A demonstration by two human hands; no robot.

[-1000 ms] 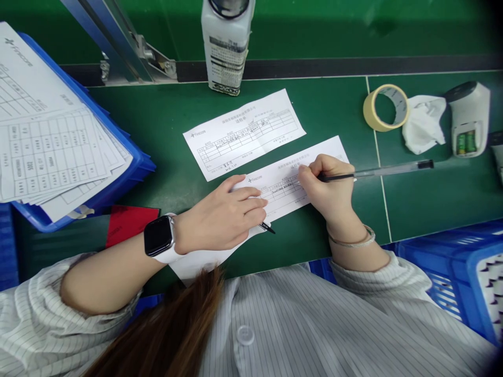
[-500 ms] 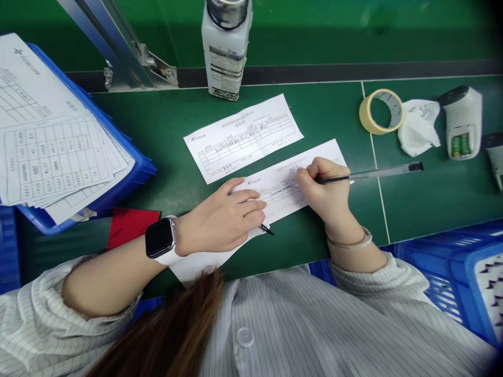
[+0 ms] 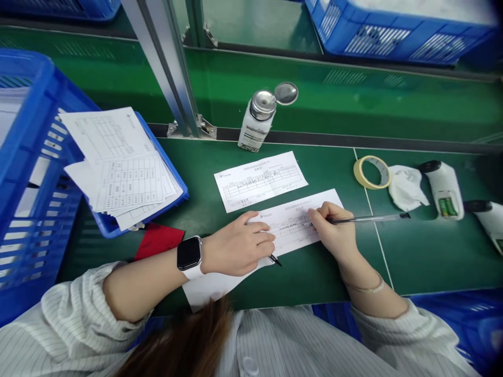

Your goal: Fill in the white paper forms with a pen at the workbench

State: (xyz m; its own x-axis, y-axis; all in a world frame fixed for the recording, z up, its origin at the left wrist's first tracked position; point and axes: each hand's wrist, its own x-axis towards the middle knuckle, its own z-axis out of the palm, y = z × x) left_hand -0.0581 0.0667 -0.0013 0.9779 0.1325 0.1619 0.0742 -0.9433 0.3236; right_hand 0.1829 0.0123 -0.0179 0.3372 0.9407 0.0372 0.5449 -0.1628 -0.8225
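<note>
My right hand [image 3: 336, 230] grips a pen [image 3: 371, 218] with a clear barrel and dark end, its tip at the table of a printed form [image 3: 293, 238]. My left hand [image 3: 241, 245] lies open, fingers slightly bent, on the left part of that form. A black tip [image 3: 275, 259] of some slim object pokes out from below the left hand; the rest is hidden. Another sheet of paper [image 3: 208, 287] lies partly beneath that hand and wrist. Just beyond the form rests a second form [image 3: 261, 180] with handwriting in its rows.
A bottle [image 3: 255, 125] with its metal lid raised stands at the back. To the right lie a tape roll [image 3: 358, 173], crumpled tissue [image 3: 408, 186] and a white device [image 3: 446, 188] with exposed batteries. At left are a blue tray [image 3: 181, 196] of papers, a red piece [image 3: 163, 240] and a blue crate [image 3: 29, 251].
The view has tilted up and drawn back, showing more of the crates and the bottle's lid. My right hand keeps its grip on the pen at the form; my left hand stays on the paper.
</note>
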